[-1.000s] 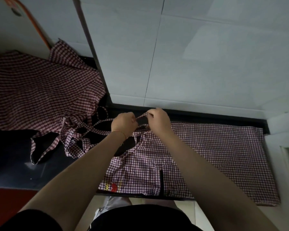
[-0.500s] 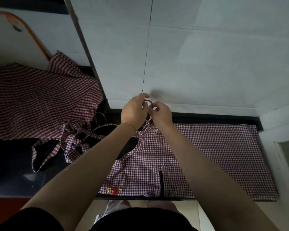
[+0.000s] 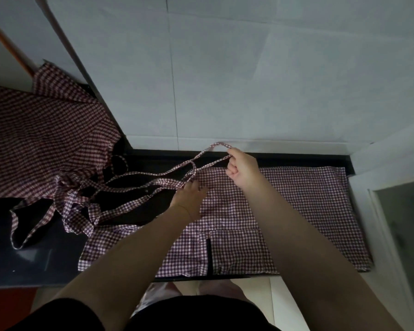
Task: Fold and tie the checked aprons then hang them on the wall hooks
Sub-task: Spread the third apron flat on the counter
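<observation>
A folded red-and-white checked apron [image 3: 304, 206] lies flat on the dark counter [image 3: 34, 261] in front of me. Its thin neck strap [image 3: 201, 155] is drawn up in a loop toward the wall, and my right hand [image 3: 243, 170] pinches the top of that loop. My left hand [image 3: 190, 193] rests on the apron's upper left corner, where the straps meet the cloth; I cannot see whether its fingers curl round anything. Long checked ties [image 3: 81, 206] trail in a tangle to the left. A second checked apron [image 3: 41, 139] lies spread out at the far left.
A white tiled wall [image 3: 249, 80] rises right behind the counter, and no hooks show on it. A dark vertical frame [image 3: 91, 75] divides the wall at the left. A white ledge and a glass pane [image 3: 402, 223] close the right side. Pale floor tiles lie below.
My hands were together at the apron's top, working the strap. Now they are apart: the right has drawn the strap loop up and right, the left has dropped onto the apron's corner.
</observation>
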Action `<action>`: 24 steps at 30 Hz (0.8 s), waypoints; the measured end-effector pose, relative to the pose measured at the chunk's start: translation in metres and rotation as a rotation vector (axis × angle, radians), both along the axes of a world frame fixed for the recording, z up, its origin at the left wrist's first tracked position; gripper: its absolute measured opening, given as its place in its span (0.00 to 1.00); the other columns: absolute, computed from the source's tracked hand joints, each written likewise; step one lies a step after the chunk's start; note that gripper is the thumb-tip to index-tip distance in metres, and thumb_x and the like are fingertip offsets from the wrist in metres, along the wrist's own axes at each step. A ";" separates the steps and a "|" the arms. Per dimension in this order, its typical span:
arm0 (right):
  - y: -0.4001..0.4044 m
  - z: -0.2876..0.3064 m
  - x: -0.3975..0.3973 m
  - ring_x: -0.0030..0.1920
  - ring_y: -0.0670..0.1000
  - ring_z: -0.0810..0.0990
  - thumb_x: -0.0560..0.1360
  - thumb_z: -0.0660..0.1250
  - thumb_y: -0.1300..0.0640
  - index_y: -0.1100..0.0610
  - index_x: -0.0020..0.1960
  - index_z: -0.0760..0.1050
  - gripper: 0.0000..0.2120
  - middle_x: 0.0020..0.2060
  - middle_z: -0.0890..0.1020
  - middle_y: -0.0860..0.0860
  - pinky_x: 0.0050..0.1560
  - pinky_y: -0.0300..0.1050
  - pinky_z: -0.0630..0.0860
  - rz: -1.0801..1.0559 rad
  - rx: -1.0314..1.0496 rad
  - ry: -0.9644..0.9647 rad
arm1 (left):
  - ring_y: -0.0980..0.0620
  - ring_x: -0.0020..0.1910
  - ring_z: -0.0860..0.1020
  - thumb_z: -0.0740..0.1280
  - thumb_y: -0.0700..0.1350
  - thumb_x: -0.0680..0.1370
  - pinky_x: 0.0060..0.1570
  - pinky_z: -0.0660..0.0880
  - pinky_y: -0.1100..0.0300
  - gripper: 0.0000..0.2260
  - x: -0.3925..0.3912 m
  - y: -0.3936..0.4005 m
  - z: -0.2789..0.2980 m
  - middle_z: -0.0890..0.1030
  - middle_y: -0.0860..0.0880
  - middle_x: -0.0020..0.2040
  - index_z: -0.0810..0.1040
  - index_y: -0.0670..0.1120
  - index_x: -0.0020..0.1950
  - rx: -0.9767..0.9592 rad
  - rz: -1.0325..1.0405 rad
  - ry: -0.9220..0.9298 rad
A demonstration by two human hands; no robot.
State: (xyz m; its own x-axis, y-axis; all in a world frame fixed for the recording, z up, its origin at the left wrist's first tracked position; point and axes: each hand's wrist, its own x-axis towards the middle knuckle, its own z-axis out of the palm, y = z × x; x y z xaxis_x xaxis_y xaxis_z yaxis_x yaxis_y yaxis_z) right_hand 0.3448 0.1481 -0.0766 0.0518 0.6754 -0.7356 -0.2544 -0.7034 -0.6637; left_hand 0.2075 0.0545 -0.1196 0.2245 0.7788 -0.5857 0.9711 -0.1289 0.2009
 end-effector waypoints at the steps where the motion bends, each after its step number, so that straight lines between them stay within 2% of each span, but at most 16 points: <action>1: 0.001 -0.003 0.011 0.21 0.45 0.58 0.79 0.66 0.63 0.59 0.44 0.74 0.04 0.23 0.63 0.47 0.25 0.39 0.55 -0.051 -0.009 0.036 | 0.41 0.76 0.56 0.71 0.55 0.75 0.72 0.64 0.43 0.38 0.000 0.001 -0.003 0.55 0.41 0.77 0.56 0.49 0.79 0.003 0.011 0.003; 4: 0.006 -0.014 0.047 0.21 0.44 0.56 0.79 0.64 0.63 0.56 0.37 0.68 0.12 0.21 0.62 0.47 0.23 0.39 0.55 -0.178 -0.024 0.092 | 0.41 0.77 0.54 0.76 0.53 0.71 0.67 0.71 0.44 0.48 0.005 0.005 -0.014 0.54 0.43 0.77 0.48 0.53 0.80 -0.008 0.037 0.061; 6: 0.011 -0.017 0.070 0.21 0.45 0.57 0.79 0.62 0.63 0.55 0.35 0.65 0.14 0.21 0.63 0.47 0.23 0.38 0.56 -0.228 -0.023 0.074 | 0.41 0.77 0.53 0.77 0.57 0.69 0.65 0.71 0.44 0.52 0.010 0.009 -0.018 0.54 0.44 0.78 0.45 0.52 0.81 -0.018 0.090 0.066; 8: 0.019 -0.019 0.089 0.22 0.45 0.58 0.79 0.61 0.62 0.55 0.35 0.65 0.14 0.22 0.65 0.47 0.23 0.38 0.58 -0.267 -0.012 0.042 | 0.42 0.77 0.53 0.73 0.64 0.69 0.66 0.70 0.43 0.52 0.013 0.013 -0.019 0.53 0.45 0.79 0.44 0.50 0.81 -0.015 0.168 0.047; 11: 0.029 -0.022 0.121 0.24 0.45 0.65 0.80 0.62 0.62 0.55 0.41 0.71 0.09 0.26 0.70 0.48 0.25 0.38 0.64 -0.352 -0.021 0.000 | 0.43 0.75 0.57 0.72 0.67 0.69 0.63 0.74 0.44 0.52 0.022 0.013 -0.022 0.56 0.46 0.77 0.47 0.47 0.80 0.034 0.190 0.103; 13: 0.036 -0.021 0.136 0.29 0.47 0.73 0.80 0.63 0.61 0.58 0.47 0.74 0.04 0.32 0.76 0.51 0.29 0.38 0.72 -0.401 -0.019 -0.036 | 0.44 0.73 0.59 0.74 0.66 0.68 0.60 0.76 0.45 0.52 0.027 0.011 -0.024 0.57 0.46 0.75 0.49 0.47 0.80 0.062 0.181 0.139; 16: 0.043 -0.025 0.156 0.39 0.49 0.80 0.82 0.60 0.61 0.64 0.61 0.74 0.11 0.47 0.82 0.54 0.37 0.39 0.78 -0.386 0.024 -0.058 | 0.45 0.73 0.59 0.76 0.65 0.66 0.59 0.77 0.46 0.51 0.033 0.008 -0.023 0.58 0.46 0.75 0.51 0.48 0.79 0.053 0.196 0.147; 18: 0.047 -0.026 0.167 0.45 0.52 0.82 0.82 0.60 0.63 0.67 0.66 0.72 0.15 0.61 0.80 0.59 0.37 0.36 0.79 -0.393 0.034 -0.045 | 0.44 0.73 0.59 0.77 0.64 0.65 0.59 0.77 0.46 0.52 0.035 0.004 -0.023 0.58 0.47 0.75 0.52 0.49 0.79 0.040 0.209 0.141; 20: 0.052 -0.030 0.171 0.53 0.59 0.80 0.82 0.60 0.63 0.70 0.69 0.69 0.17 0.65 0.76 0.64 0.42 0.35 0.78 -0.498 0.018 0.024 | 0.44 0.74 0.58 0.77 0.64 0.65 0.60 0.77 0.45 0.52 0.037 0.001 -0.024 0.58 0.46 0.75 0.52 0.50 0.79 0.042 0.225 0.144; 21: 0.050 -0.034 0.170 0.53 0.60 0.80 0.81 0.61 0.63 0.69 0.69 0.68 0.18 0.65 0.76 0.63 0.44 0.39 0.79 -0.494 0.025 -0.040 | 0.43 0.74 0.58 0.77 0.65 0.65 0.60 0.77 0.45 0.52 0.038 0.000 -0.024 0.58 0.46 0.76 0.52 0.50 0.79 0.043 0.233 0.152; 24: 0.038 -0.043 0.150 0.53 0.57 0.81 0.75 0.68 0.66 0.62 0.65 0.69 0.19 0.60 0.78 0.60 0.52 0.49 0.82 -0.259 0.078 -0.652 | 0.41 0.77 0.52 0.75 0.66 0.65 0.66 0.72 0.43 0.53 0.038 -0.002 -0.023 0.51 0.43 0.79 0.50 0.51 0.80 0.049 0.236 0.171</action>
